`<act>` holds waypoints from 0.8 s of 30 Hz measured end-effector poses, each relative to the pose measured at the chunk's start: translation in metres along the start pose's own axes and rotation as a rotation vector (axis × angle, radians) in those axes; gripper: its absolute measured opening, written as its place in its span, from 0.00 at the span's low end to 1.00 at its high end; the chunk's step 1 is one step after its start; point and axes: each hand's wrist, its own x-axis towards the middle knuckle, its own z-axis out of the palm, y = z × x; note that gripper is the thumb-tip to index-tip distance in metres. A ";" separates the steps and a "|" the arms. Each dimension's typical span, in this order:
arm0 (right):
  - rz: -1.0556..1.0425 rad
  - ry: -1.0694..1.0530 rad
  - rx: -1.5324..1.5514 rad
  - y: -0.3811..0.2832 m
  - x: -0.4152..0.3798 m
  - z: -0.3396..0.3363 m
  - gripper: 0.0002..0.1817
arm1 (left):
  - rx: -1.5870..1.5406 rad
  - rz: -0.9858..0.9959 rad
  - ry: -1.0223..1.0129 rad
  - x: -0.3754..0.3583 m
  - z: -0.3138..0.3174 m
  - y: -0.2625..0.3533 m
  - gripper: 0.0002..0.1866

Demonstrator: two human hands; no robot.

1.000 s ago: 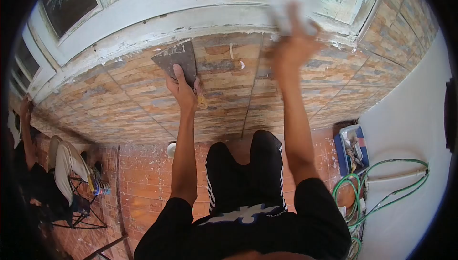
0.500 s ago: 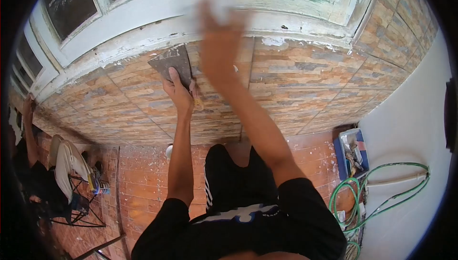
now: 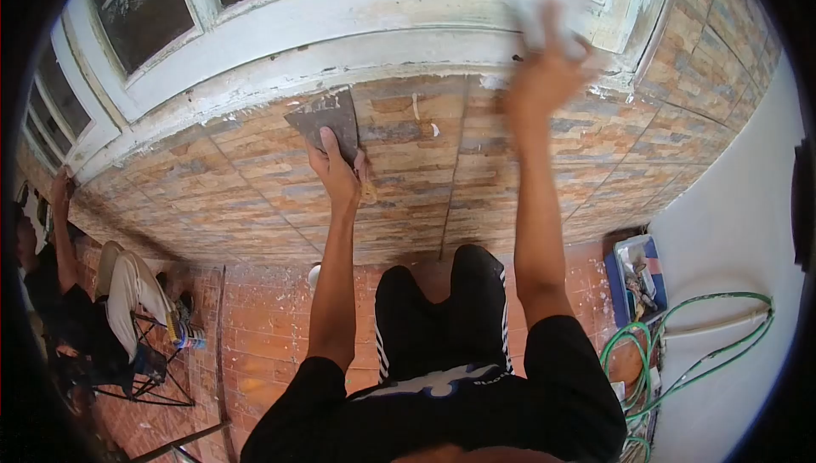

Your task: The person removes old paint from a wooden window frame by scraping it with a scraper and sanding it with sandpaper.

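My left hand [image 3: 337, 172] is closed on a wide, grey, stained scraper [image 3: 329, 116], its thumb on the plate. The scraper's top edge lies just below the white window frame [image 3: 340, 55], over the stone-pattern tiles [image 3: 408, 157]. My right hand [image 3: 548, 80], blurred by motion, is up at the right part of the frame. Its fingers press a whitish, smeared thing [image 3: 548, 25], perhaps a blade or pad, against the painted wood. White paint there looks patchy, with greenish spots.
A co-worker [image 3: 76, 310] sits on a folding stool at the left, one arm raised to the wall. A blue bin [image 3: 614, 280] with tools and a green hose [image 3: 680, 301] are at the right. White specks dot the red floor [image 3: 263, 318].
My right hand has swept right along the frame with the whitish thing. My left hand still holds the scraper; it and the whole scene appear slightly further right.
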 end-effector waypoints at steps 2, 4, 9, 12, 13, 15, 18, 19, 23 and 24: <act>0.190 0.095 0.095 -0.012 0.002 0.015 0.29 | 0.009 0.002 0.002 -0.001 0.003 0.000 0.19; 0.232 0.153 0.146 -0.057 -0.006 0.030 0.29 | -0.009 -0.033 0.000 0.000 -0.001 -0.007 0.18; -0.364 -0.438 0.545 -0.143 -0.105 0.027 0.28 | 0.043 0.009 0.040 0.004 0.005 -0.010 0.17; -0.355 -0.369 0.604 -0.101 -0.135 0.004 0.32 | 0.047 0.084 0.083 0.003 0.003 -0.017 0.17; -0.194 -0.398 0.618 -0.084 -0.138 -0.006 0.33 | 0.049 0.077 0.083 0.003 -0.002 -0.017 0.17; 0.004 -0.400 0.617 -0.052 -0.149 -0.018 0.34 | 0.042 0.030 0.055 0.002 -0.010 -0.015 0.16; 0.136 -0.375 0.575 -0.013 -0.155 -0.040 0.29 | 0.057 -0.085 0.106 -0.001 -0.016 -0.015 0.16; 0.186 -0.382 0.508 -0.002 -0.162 -0.050 0.25 | 0.058 -0.120 0.143 -0.002 -0.012 -0.014 0.16; 0.552 -0.445 0.370 0.048 -0.231 -0.088 0.17 | 0.278 -0.080 0.300 -0.004 0.004 -0.004 0.16; 0.752 -0.657 0.338 0.056 -0.231 -0.114 0.18 | 0.235 -0.120 0.273 -0.007 -0.002 -0.007 0.16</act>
